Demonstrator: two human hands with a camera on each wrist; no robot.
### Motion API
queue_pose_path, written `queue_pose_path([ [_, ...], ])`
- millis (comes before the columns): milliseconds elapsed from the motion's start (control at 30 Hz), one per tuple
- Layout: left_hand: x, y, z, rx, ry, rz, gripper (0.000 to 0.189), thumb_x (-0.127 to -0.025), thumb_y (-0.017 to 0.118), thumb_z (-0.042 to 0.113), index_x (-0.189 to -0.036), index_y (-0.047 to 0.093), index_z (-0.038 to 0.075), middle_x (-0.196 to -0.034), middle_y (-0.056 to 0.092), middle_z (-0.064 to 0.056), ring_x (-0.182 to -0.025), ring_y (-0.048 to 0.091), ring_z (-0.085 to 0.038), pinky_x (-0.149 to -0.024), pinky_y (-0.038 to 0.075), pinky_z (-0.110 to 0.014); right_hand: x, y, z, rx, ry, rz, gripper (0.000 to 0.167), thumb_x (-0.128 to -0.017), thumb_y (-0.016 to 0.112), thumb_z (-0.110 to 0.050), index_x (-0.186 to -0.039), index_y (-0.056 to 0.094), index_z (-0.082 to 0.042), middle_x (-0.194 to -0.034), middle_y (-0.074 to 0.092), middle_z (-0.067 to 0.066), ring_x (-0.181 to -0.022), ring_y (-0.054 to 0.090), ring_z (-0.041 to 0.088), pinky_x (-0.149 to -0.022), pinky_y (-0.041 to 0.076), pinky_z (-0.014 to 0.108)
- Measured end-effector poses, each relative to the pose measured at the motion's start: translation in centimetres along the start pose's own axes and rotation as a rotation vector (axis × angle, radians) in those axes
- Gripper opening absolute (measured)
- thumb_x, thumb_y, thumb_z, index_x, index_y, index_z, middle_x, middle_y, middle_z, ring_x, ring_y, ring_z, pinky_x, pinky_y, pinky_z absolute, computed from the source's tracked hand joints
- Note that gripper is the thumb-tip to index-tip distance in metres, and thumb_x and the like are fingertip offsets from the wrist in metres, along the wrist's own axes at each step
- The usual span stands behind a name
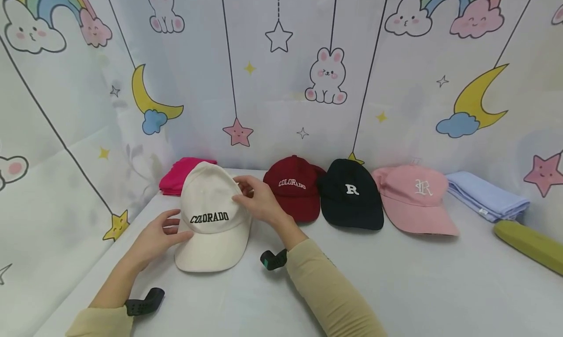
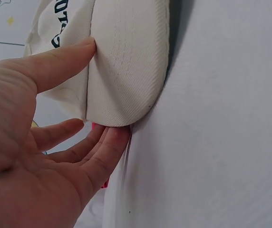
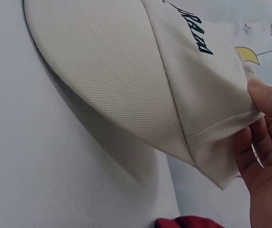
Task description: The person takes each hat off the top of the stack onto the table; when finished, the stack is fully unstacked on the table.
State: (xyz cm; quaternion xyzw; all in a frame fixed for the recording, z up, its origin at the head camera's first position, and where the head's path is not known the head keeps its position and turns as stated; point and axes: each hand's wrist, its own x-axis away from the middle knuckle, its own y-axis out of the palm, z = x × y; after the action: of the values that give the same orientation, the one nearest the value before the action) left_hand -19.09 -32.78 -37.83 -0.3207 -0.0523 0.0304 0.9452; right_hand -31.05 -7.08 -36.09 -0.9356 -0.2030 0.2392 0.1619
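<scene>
Pastel rainbows, moons and bunnies cover the backdrop behind a white table (image 1: 396, 288). At the far left a folded pink cloth (image 1: 178, 176) lies just behind the cream cap (image 1: 213, 220) lettered COLORADO, which sits on the table at the left end of a row. The left hand (image 1: 156, 239) has its thumb against the cap's left side, with straight, relaxed fingers slipped under the brim edge, not gripping. The right hand (image 1: 259, 198) pinches the crown's right side between thumb and fingers. Next come a maroon cap (image 1: 294, 188), a black cap (image 1: 352, 195), a pink cap (image 1: 415, 198), folded blue cloth (image 1: 486, 195) and a green case (image 1: 528, 242). With only one side pinched, I'd judge the soft crown could crumple or slip free; swinging right, the elbow might knock the maroon cap
</scene>
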Motion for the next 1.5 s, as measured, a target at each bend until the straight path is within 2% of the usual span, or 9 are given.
queue_pose_path([
  [133, 0.1, -0.1, 0.1, -0.001, 0.007, 0.023, 0.093, -0.089, 0.078, 0.038, -0.154, 0.026, -0.005, -0.143, 0.043, -0.032, -0.124, 0.05, -0.045, -0.097, 0.05, -0.051, -0.1, 0.1, -0.3, 0.011, -0.004, 0.011, 0.039, -0.092, 0.073, -0.005, -0.13, 0.064, -0.007, -0.098, 0.061, 0.003, -0.089, 0.057, 0.016, -0.08, 0.053, 0.024],
  [267, 0.0, 0.0, 0.0, -0.004, 0.024, 0.053, 0.09, -0.09, 0.077, 0.035, -0.153, 0.027, -0.005, -0.141, 0.045, -0.031, -0.121, 0.051, -0.042, -0.095, 0.052, -0.048, -0.1, 0.0, -0.5, 0.031, 0.04, 0.008, 0.039, -0.093, 0.073, -0.008, -0.131, 0.064, -0.008, -0.1, 0.062, 0.002, -0.091, 0.058, 0.017, -0.078, 0.054, 0.024],
  [400, -0.2, 0.4, -0.1, -0.011, 0.051, 0.077, 0.087, -0.091, 0.077, 0.035, -0.153, 0.03, -0.005, -0.14, 0.047, -0.03, -0.12, 0.052, -0.042, -0.096, 0.051, -0.05, -0.1, -0.4, -0.6, 0.04, 0.088, -0.012, 0.038, -0.094, 0.071, -0.008, -0.131, 0.063, -0.009, -0.103, 0.062, 0.002, -0.094, 0.058, 0.017, -0.08, 0.054, 0.024],
  [700, -1.2, 1.1, 0.1, -0.009, 0.087, 0.115, 0.081, -0.092, 0.076, 0.031, -0.152, 0.034, -0.003, -0.138, 0.049, -0.029, -0.12, 0.053, -0.041, -0.098, 0.048, -0.052, -1.0, -1.5, -0.5, 0.093, 0.126, -0.076, 0.039, -0.098, 0.063, -0.006, -0.137, 0.06, -0.008, -0.111, 0.064, 0.005, -0.102, 0.061, 0.019, -0.085, 0.055, 0.028],
  [967, -2.7, 1.3, 0.8, -0.024, 0.087, 0.167, 0.077, -0.092, 0.075, 0.03, -0.152, 0.036, 0.0, -0.136, 0.051, -0.026, -0.117, 0.054, -0.038, -0.095, 0.049, -0.047, -2.5, -2.8, -0.7, 0.043, 0.213, -0.128, 0.042, -0.1, 0.061, -0.016, -0.141, 0.058, -0.007, -0.124, 0.063, 0.01, -0.116, 0.059, 0.025, -0.09, 0.055, 0.036],
  [1167, -4.0, 1.6, 1.0, -0.024, 0.095, 0.191, 0.075, -0.092, 0.075, 0.028, -0.15, 0.038, -0.001, -0.135, 0.052, -0.027, -0.117, 0.055, -0.039, -0.096, 0.049, -0.049, -3.2, -3.3, -0.1, -0.018, 0.236, -0.118, 0.041, -0.101, 0.058, -0.015, -0.141, 0.058, -0.007, -0.127, 0.061, 0.012, -0.117, 0.057, 0.027, -0.09, 0.055, 0.035],
  [1500, -5.7, 1.8, 1.3, -0.005, 0.112, 0.212, 0.071, -0.093, 0.073, 0.023, -0.149, 0.039, -0.003, -0.137, 0.051, -0.028, -0.118, 0.054, -0.041, -0.099, 0.046, -0.051, -3.8, -3.9, 0.8, -0.081, 0.246, -0.106, 0.041, -0.102, 0.057, -0.013, -0.142, 0.056, -0.007, -0.131, 0.059, 0.013, -0.119, 0.056, 0.028, -0.097, 0.052, 0.041],
])
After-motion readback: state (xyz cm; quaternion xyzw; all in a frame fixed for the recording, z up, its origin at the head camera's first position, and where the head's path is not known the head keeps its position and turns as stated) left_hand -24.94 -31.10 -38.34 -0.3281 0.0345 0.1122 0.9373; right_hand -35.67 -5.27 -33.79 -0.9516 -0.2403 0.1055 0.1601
